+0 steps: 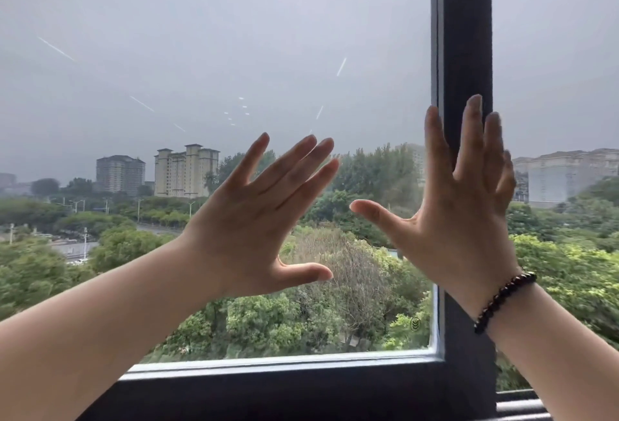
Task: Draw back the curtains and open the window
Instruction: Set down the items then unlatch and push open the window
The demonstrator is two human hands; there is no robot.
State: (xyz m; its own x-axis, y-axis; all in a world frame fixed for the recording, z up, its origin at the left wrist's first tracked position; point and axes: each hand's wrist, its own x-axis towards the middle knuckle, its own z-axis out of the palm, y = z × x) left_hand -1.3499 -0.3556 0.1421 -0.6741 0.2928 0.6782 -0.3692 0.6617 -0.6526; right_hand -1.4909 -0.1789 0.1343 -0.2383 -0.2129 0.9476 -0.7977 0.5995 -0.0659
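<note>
A large window pane [214,52] fills the view, bounded by a dark upright frame bar [465,35] on the right and a dark bottom frame [284,387]. My left hand [254,223] is spread flat with straight fingers in front of the glass, left of the bar. My right hand [459,213], with a dark bead bracelet [502,300] on the wrist, lies flat with its fingers up along the bar. Whether either palm presses the surface is unclear. No curtain is in view.
Right of the bar is another opening or pane [556,85] showing sky, trees and buildings. Dark track rails [522,407] run along the bottom right. Trees, a road and tall buildings lie outside.
</note>
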